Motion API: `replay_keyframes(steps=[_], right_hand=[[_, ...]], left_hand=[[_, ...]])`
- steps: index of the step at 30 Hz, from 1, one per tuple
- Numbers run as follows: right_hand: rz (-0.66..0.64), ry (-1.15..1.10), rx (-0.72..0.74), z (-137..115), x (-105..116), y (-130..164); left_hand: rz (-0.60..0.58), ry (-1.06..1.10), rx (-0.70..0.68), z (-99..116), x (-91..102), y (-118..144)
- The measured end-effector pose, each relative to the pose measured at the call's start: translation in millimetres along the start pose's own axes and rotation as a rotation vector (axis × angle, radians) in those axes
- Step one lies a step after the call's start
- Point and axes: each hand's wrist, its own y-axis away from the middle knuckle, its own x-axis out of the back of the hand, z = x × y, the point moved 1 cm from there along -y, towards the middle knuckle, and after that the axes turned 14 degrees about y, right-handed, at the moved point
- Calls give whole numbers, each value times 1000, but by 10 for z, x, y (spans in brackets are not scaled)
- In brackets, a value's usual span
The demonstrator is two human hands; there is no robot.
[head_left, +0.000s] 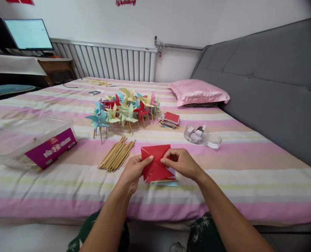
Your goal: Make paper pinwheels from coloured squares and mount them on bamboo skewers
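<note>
A red square of paper [157, 154] with diagonal cuts is held up between my two hands over the bed. My left hand [136, 169] grips its left edge, thumb on top. With thumb and index finger pinched, my right hand [180, 162] holds the paper near its middle on the right side. Beneath the red paper, partly hidden, lie a few light sheets of coloured paper [168, 183]. Left of my hands is a bundle of thin wooden sticks [116, 154]. Behind them stand several finished paper pinwheels [128, 113] on sticks.
A stack of coloured paper squares [170, 119] lies beyond my hands. To its right is a clear round container [194, 134] with small items. A clear plastic box [19, 143] with a purple label stands at left. Farther back are a pink pillow [200, 91] and grey headboard [265, 66].
</note>
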Motion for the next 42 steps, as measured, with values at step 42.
replay_keyframes(steps=[42], right_hand=[[200, -141, -19, -28, -72, -6]], left_hand=[[131, 9, -157, -10, -99, 20]])
